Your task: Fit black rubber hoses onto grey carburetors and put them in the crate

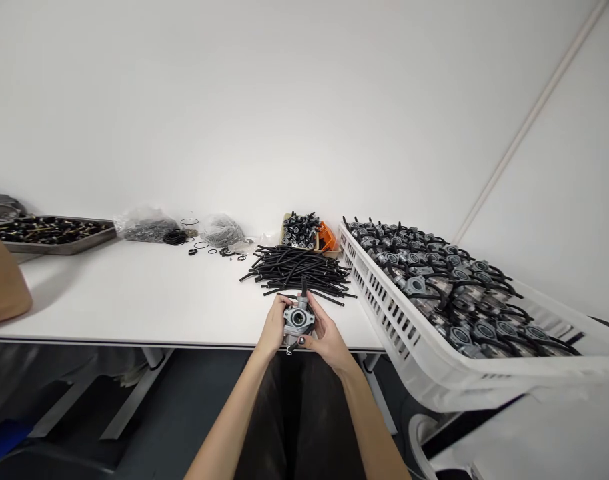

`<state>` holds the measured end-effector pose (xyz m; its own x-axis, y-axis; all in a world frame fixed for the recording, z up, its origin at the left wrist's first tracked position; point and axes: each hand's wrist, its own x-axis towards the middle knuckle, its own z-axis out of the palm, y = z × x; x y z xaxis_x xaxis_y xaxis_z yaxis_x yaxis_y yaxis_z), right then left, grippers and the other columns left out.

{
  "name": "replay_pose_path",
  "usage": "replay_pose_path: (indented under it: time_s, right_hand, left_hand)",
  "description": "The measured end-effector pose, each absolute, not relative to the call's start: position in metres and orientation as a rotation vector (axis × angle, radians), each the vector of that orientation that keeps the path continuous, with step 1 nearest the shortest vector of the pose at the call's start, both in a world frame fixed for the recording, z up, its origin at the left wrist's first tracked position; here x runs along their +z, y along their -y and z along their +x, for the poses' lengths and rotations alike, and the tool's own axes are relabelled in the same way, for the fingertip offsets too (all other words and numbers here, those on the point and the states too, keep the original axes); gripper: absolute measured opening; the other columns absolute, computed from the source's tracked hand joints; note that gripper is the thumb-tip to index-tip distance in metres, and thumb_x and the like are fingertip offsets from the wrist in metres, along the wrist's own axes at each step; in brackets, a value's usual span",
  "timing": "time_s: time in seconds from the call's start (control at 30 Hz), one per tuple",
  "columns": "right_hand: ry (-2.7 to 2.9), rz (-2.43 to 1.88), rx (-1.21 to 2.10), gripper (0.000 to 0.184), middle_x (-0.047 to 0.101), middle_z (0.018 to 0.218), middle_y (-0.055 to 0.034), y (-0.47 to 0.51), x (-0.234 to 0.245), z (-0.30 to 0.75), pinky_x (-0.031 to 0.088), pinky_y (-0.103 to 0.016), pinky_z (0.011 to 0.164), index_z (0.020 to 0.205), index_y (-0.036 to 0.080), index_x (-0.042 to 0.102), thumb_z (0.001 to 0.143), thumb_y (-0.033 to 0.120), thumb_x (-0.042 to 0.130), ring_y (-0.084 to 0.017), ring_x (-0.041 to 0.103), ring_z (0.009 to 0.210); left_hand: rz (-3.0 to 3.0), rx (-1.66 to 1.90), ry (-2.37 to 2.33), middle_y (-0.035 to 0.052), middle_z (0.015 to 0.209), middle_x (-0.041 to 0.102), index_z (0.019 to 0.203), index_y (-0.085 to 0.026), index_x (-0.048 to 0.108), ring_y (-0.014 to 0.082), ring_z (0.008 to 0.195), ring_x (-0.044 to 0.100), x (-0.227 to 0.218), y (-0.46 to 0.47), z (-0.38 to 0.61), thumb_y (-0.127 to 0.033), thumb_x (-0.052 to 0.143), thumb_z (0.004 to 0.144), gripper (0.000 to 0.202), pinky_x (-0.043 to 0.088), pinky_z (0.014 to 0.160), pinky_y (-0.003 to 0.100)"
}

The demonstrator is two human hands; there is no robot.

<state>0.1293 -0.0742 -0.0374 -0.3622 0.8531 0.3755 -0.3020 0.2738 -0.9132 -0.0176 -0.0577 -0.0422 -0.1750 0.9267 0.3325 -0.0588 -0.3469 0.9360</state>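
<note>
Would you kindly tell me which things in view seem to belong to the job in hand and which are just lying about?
Probably in the job:
metal carburetor-like part, held by left hand and right hand
black hoses, just beyond
white crate of similar parts

Seemingly just lying about:
black rings
clear bags
metal tray, far left
orange container

bright, even, whitish light, seemingly from above. wall (284, 113) pale grey, brightest low behind middle. table (149, 293) white, nearly washed out; soft shadow on it at far left. floor (199, 400) dim, murky, smeared toward lower left. my trousers (264, 413) near black, folds barely readable. my left hand (271, 327), right hand (330, 339), carburetor (297, 319) fairly sharp. wide lens stretches basket (449, 383) at right, my forearms (233, 413) at bottom.
</note>
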Motion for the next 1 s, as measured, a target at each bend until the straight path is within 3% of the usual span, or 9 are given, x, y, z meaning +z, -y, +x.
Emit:
replay_pose_path:
  time_s: [0.23, 0.47, 0.57, 0.7, 0.87, 1.0]
  right_hand:
    - [1.603, -0.609, 1.330, 0.107, 0.039, 0.152, -0.0085, 0.069, -0.028, 0.141, 0.026, -0.048, 0.116, 0.147, 0.026, 0.032, 0.056, 0.026, 0.089, -0.025, 0.036, 0.141]
    - [1.504, -0.512, 1.380, 0.106, 0.045, 0.149, -0.0081, 0.069, -0.032, 0.134, 0.032, -0.045, 0.114, 0.146, 0.024, 0.035, 0.056, 0.032, 0.089, -0.026, 0.043, 0.137]
    - [1.477, -0.448, 1.416, 0.106, 0.049, 0.146, -0.0074, 0.072, -0.031, 0.131, 0.035, -0.043, 0.112, 0.147, 0.025, 0.033, 0.056, 0.032, 0.088, -0.025, 0.045, 0.135]
    - [1.426, -0.471, 1.423, 0.111, 0.054, 0.139, -0.0081, 0.075, -0.031, 0.129, 0.038, -0.042, 0.109, 0.148, 0.026, 0.032, 0.053, 0.034, 0.089, -0.026, 0.049, 0.131]
    - [1.419, -0.473, 1.409, 0.115, 0.059, 0.131, -0.0078, 0.074, -0.038, 0.130, 0.042, -0.038, 0.105, 0.150, 0.026, 0.026, 0.054, 0.034, 0.089, -0.025, 0.054, 0.125]
    - [1.332, -0.491, 1.378, 0.122, 0.063, 0.123, -0.0067, 0.069, -0.050, 0.131, 0.046, -0.036, 0.100, 0.152, 0.026, 0.017, 0.054, 0.036, 0.089, -0.025, 0.059, 0.117]
  left_hand:
    - [1.385, 1.604, -1.084, 0.0046, 0.083, 0.066, 0.077, -0.021, 0.060, 0.0225, 0.084, 0.060, -0.035, 0.061, -0.015, -0.032, 0.044, 0.082, 0.020, 0.046, 0.081, 0.034]
    - [1.354, 1.619, -1.133, 0.0073, 0.089, 0.069, 0.081, -0.020, 0.065, 0.0251, 0.092, 0.061, -0.036, 0.059, -0.014, -0.033, 0.045, 0.081, 0.024, 0.044, 0.089, 0.037]
    - [1.334, 1.590, -1.132, 0.0083, 0.097, 0.070, 0.094, -0.020, 0.067, 0.0261, 0.098, 0.061, -0.036, 0.060, -0.015, -0.036, 0.047, 0.082, 0.029, 0.043, 0.093, 0.039]
    - [1.304, 1.482, -1.072, 0.0099, 0.097, 0.072, 0.106, -0.019, 0.065, 0.0260, 0.094, 0.066, -0.035, 0.060, -0.015, -0.048, 0.047, 0.086, 0.039, 0.048, 0.084, 0.039]
    - [1.287, 1.357, -0.975, 0.0148, 0.103, 0.072, 0.109, -0.015, 0.065, 0.0282, 0.101, 0.066, -0.034, 0.059, -0.015, -0.062, 0.048, 0.085, 0.055, 0.050, 0.084, 0.038]
    - [1.336, 1.271, -0.891, 0.0130, 0.105, 0.072, 0.107, -0.015, 0.069, 0.0273, 0.099, 0.066, -0.032, 0.058, -0.019, -0.059, 0.056, 0.083, 0.052, 0.048, 0.089, 0.038]
